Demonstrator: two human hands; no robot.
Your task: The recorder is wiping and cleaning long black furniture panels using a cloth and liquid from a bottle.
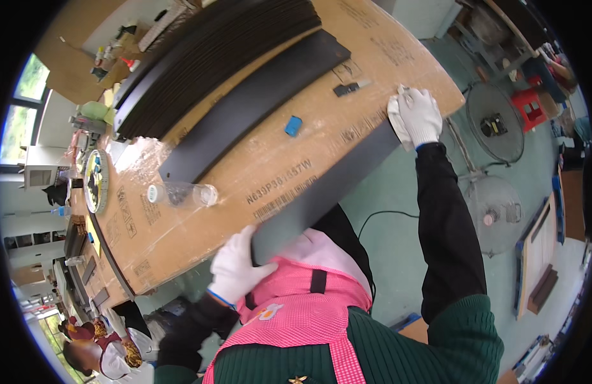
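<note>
A long dark grey panel (334,185) lies slantwise along the near edge of the cardboard-covered table (232,211), its near end against my pink apron. My left hand (237,267), in a white glove, grips that near end, thumb on one side and fingers on the other. At the far right end, my gloved right hand (418,116) is closed on a white cloth (398,121) pressed to the panel. A second dark panel (257,102) rests flat on the table beyond, beside a tall stack of similar panels (213,64).
On the table are a clear plastic bottle (182,194), a small blue block (293,126) and a black-handled cutter (348,88). To the right stand floor fans (494,118) and a red stool (529,109). Another person (110,349) is at the lower left.
</note>
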